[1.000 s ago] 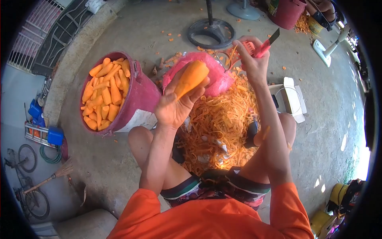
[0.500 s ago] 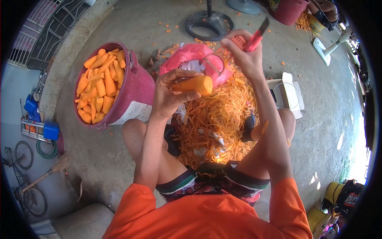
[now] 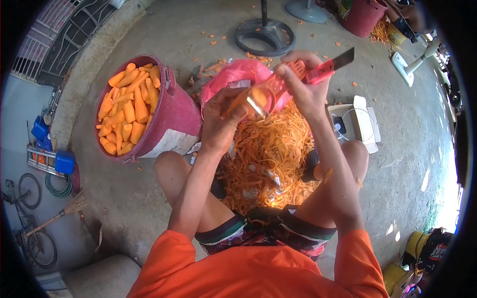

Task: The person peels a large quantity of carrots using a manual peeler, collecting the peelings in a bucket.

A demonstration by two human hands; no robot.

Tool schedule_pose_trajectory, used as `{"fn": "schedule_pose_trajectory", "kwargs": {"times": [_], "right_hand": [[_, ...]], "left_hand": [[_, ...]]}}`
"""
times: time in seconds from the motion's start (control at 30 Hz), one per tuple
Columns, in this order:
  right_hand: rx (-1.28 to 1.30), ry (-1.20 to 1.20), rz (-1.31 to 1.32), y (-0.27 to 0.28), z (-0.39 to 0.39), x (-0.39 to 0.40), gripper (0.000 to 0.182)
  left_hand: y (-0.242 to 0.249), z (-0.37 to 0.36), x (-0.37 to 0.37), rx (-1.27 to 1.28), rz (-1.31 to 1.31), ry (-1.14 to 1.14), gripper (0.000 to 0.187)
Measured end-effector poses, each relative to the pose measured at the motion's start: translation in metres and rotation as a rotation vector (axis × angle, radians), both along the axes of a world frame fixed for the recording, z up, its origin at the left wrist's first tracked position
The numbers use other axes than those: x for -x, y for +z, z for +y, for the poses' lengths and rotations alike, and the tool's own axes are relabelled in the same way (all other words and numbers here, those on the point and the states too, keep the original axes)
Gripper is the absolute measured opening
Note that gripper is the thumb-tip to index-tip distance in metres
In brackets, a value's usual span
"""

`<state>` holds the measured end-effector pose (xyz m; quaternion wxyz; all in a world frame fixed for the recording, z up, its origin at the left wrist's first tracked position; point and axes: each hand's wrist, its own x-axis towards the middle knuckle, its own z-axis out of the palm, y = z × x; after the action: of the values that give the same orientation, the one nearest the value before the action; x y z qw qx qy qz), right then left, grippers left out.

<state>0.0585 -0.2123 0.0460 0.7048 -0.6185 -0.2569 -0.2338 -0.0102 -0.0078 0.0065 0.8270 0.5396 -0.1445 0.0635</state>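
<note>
My left hand point(image 3: 219, 119) is closed round a carrot point(image 3: 237, 103), whose cut end points right. My right hand point(image 3: 309, 82) grips a peeler point(image 3: 275, 87) with a red-orange handle, and its head lies over the carrot's end. Tucked in the same hand is a knife point(image 3: 343, 58) with a red handle, its dark blade sticking out to the right. Below both hands spreads a large heap of carrot peelings point(image 3: 271, 154) between my legs. A pink sack point(image 3: 238, 74) lies just behind the hands.
On the left, a tilted maroon tub point(image 3: 174, 111) holds many peeled carrots point(image 3: 130, 107). An open white box point(image 3: 360, 121) stands right of my knee. A black round stand base point(image 3: 265, 37) is ahead. Another person point(image 3: 405, 20) sits at the far right beside a maroon bucket point(image 3: 364, 17).
My right hand has come down, bringing the peeler head from above onto the carrot. The knife blade has swung to point more to the right. My left hand has shifted slightly right.
</note>
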Motion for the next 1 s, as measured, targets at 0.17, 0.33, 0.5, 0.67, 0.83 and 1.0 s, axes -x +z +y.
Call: {"fn": "schedule_pose_trajectory", "kwargs": {"times": [0.17,0.33,0.5,0.67,0.83,1.0], "right_hand": [[-0.092,-0.138,0.188,-0.008,-0.020,-0.020,0.019],[0.090,-0.002,0.144,-0.013,-0.013,-0.011,0.020],[0.576,-0.001,0.185,-0.016,-0.008,0.007,0.026],[0.881,-0.026,0.067,-0.014,0.000,0.004,0.028],[0.946,-0.013,0.010,-0.025,0.005,0.003,0.027],[1.017,0.126,-0.150,-0.038,0.013,0.005,0.031]], "left_hand": [[0.007,0.002,0.000,0.310,0.111,-0.170,0.053],[0.004,0.001,-0.003,0.773,0.174,-0.232,0.053],[0.001,0.019,-0.013,1.014,0.189,-0.136,0.031],[0.005,0.028,-0.013,0.748,0.401,-0.133,0.027],[0.017,0.004,-0.003,-0.354,0.339,0.182,0.022],[0.010,0.007,0.002,-0.690,0.225,0.212,0.032]]}}
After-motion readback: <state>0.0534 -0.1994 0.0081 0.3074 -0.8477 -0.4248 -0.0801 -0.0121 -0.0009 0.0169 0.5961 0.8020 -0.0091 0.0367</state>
